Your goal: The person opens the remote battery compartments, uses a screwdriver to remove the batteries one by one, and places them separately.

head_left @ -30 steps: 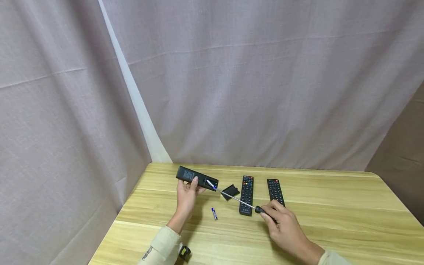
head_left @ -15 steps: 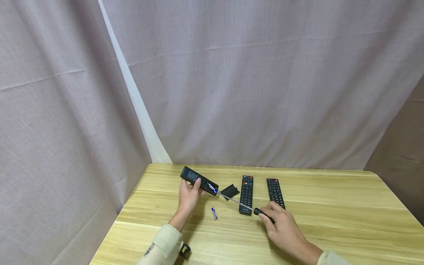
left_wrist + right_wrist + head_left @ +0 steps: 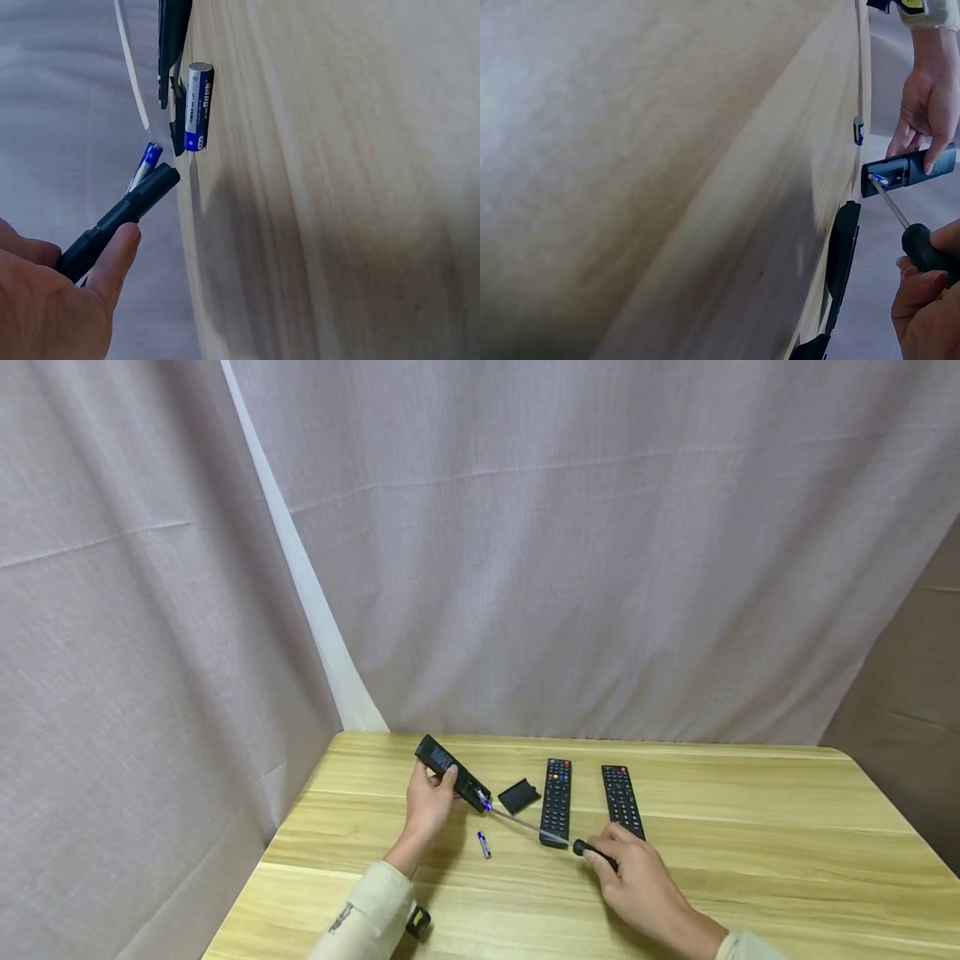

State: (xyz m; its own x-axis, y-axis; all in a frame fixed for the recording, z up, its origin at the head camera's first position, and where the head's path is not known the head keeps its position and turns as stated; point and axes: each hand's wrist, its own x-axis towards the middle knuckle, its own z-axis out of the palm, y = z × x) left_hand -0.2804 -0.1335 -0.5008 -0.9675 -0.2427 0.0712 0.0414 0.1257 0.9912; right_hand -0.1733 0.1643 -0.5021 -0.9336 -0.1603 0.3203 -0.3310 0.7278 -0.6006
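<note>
My left hand [image 3: 429,802] grips a black remote control [image 3: 441,760] tilted above the table, its back up and its battery compartment uncovered. A blue and silver battery [image 3: 145,166] sticks partly out of that compartment. My right hand [image 3: 637,872] holds a screwdriver [image 3: 924,247] by its dark handle, and the metal shaft reaches left to the battery in the compartment. Beneath the remote, a second battery [image 3: 483,844] lies loose on the table. Just right of the held remote lies a black battery cover [image 3: 518,796].
Two more black remotes lie buttons up: one remote [image 3: 556,802] under the screwdriver's shaft, another remote [image 3: 622,797] just beyond my right hand. The wooden table [image 3: 750,827] backs onto a grey curtain [image 3: 525,568].
The held remote has tipped more steeply, its compartment end moving down, and the battery in it now sticks out at that end. The screwdriver's tip has followed it down slightly.
</note>
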